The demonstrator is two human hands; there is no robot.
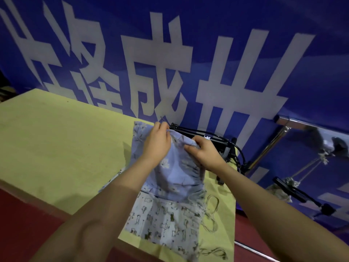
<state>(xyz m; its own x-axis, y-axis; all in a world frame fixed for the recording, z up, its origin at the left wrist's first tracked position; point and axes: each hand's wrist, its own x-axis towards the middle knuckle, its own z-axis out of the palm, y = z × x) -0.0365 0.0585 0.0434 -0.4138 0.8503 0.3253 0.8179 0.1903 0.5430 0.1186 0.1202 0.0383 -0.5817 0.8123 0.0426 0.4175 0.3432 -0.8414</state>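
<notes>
Both hands work at the far-right part of a flat yellow-green table top (56, 138), lifting a pale blue floral cloth (175, 176) by its far edge. The left hand (157, 142) has its fingers curled over the top hem and pinches it; the right hand (205, 152) pinches a bunched bit of the same hem btwn thumb and fingers, so neither hand is spread. The cloth's far edge is raised off the table, and its near part drapes down twd the person onto a whitish cloth w/ small dark animal prints (164, 224), which lies flat and reaches the table's near edge. Thin pale cord loops (213, 207) lie just right of both cloths, some touching the frayed side. Right behind the hands — close enough to crowd them — a black folded metal stand w/ cables (217, 140) lies along the table's back edge. A big blue banner w/ white characters (188, 53) stands as a wall behind that. Off to the right: a shiny metal pole (272, 146) and a second black stand (300, 195), well apart from the cloth. A dark red surface (22, 224) borders the table on the near-left side.
</notes>
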